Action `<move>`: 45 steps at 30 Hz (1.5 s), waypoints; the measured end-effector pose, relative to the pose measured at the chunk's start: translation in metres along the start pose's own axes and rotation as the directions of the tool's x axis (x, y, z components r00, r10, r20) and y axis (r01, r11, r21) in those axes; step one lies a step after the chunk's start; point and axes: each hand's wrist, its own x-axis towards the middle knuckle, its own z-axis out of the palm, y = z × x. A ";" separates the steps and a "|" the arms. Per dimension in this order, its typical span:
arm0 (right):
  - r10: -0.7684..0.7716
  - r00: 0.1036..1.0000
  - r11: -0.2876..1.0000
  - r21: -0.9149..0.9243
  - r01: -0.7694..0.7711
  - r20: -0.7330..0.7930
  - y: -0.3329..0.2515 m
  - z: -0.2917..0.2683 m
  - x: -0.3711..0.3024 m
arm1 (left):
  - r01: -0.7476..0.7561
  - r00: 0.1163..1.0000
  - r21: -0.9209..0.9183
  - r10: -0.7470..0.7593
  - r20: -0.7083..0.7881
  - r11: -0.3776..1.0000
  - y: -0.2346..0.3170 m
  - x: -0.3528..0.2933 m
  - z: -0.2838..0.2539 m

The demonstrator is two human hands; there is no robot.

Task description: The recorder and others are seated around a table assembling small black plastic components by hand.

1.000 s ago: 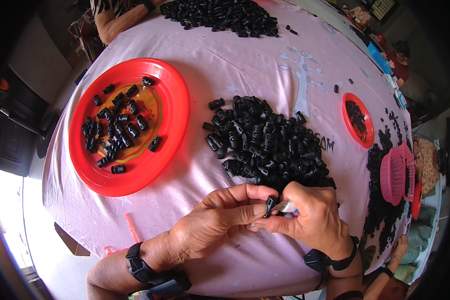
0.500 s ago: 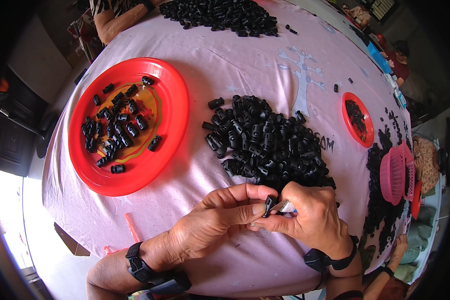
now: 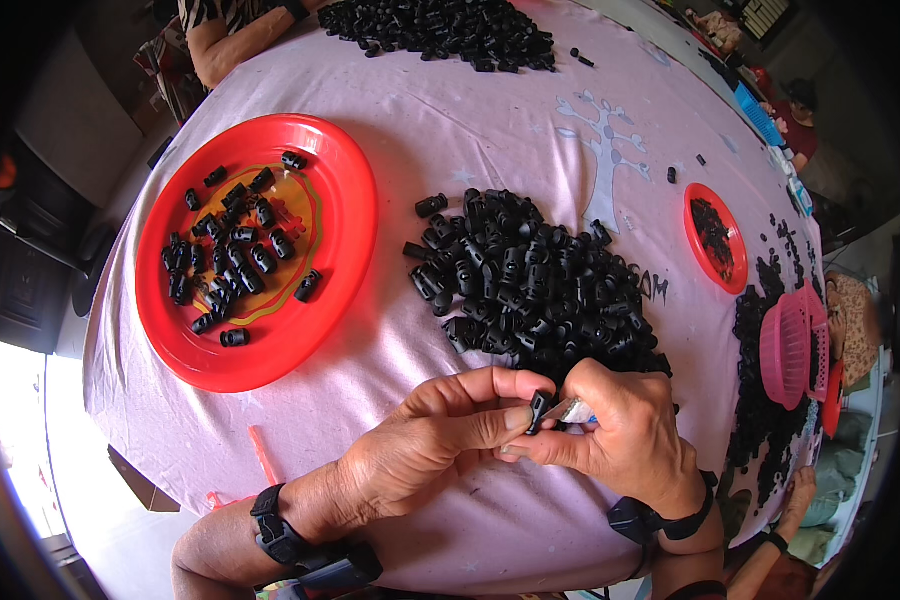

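My left hand [image 3: 440,432] pinches a small black plastic cord lock [image 3: 538,410] between thumb and forefinger. From the other side, my right hand [image 3: 625,425] closes round a small metal blade [image 3: 570,412] with a white and blue wrapping. Its pointed tip meets or nearly meets the cord lock; exact contact is too small to tell. A heap of black cord locks [image 3: 530,280] lies on the cloth just beyond my hands. Farther left, a red plate [image 3: 345,290] holds several more cord locks, scattered over its patterned middle.
A pink patterned cloth [image 3: 450,130] covers the table. At the far side lies another black heap [image 3: 450,35] beside a person's arm [image 3: 250,50]. To the right are a smaller red plate [image 3: 692,215] with dark bits, a pink basket [image 3: 785,350], loose black pieces, and another person's hand [image 3: 800,490].
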 end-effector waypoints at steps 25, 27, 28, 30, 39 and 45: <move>0.010 1.000 0.925 0.379 -0.013 0.009 -0.006 -0.009 0.004 | -0.005 0.999 0.090 0.000 0.054 0.996 0.005 0.000 -0.006; 0.005 1.000 0.914 0.405 -0.008 0.009 -0.003 -0.008 0.003 | -0.006 1.000 0.096 0.003 0.025 0.995 0.006 -0.001 -0.003; 0.000 1.000 0.903 0.430 -0.004 0.009 -0.002 -0.008 0.002 | -0.006 1.000 0.096 0.003 0.025 0.995 0.006 -0.001 -0.002; -0.021 0.996 0.901 0.434 -0.019 0.087 0.003 -0.016 0.002 | -0.008 1.000 0.121 0.006 0.018 0.993 0.005 -0.002 -0.001; -0.019 0.990 0.922 0.385 -0.038 0.142 0.002 -0.015 0.002 | -0.111 0.994 0.362 0.101 0.047 0.925 0.005 -0.003 0.003; -0.022 0.992 0.940 0.342 -0.024 0.128 0.003 -0.014 0.001 | -0.151 0.988 0.411 0.148 0.040 0.899 0.005 -0.006 0.004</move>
